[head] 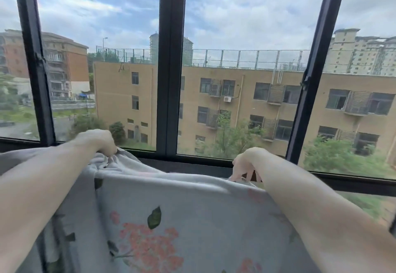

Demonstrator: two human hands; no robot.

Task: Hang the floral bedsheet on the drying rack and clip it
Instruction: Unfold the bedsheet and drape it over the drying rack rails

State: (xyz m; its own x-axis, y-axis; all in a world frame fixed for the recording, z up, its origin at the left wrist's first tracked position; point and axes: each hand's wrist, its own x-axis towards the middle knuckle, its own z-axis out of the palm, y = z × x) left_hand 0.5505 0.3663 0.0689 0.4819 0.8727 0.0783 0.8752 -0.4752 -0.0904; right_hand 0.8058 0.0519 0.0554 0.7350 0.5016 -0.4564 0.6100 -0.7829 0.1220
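The floral bedsheet (171, 208) is pale grey with pink flowers and green leaves, and it fills the lower middle of the head view, stretched between my two arms. My left hand (96, 141) is closed on a bunched part of its top edge at the left. My right hand (246, 165) pinches the same top edge further right, fingers pointing down. The sheet's top edge sags between the two hands. No drying rack or clip shows; whatever lies under the sheet is hidden.
A large window with dark frames (171, 69) stands straight ahead, its sill (192, 165) just beyond the sheet's edge. A slanted frame bar (315, 79) rises at the right. Yellow buildings and trees lie outside.
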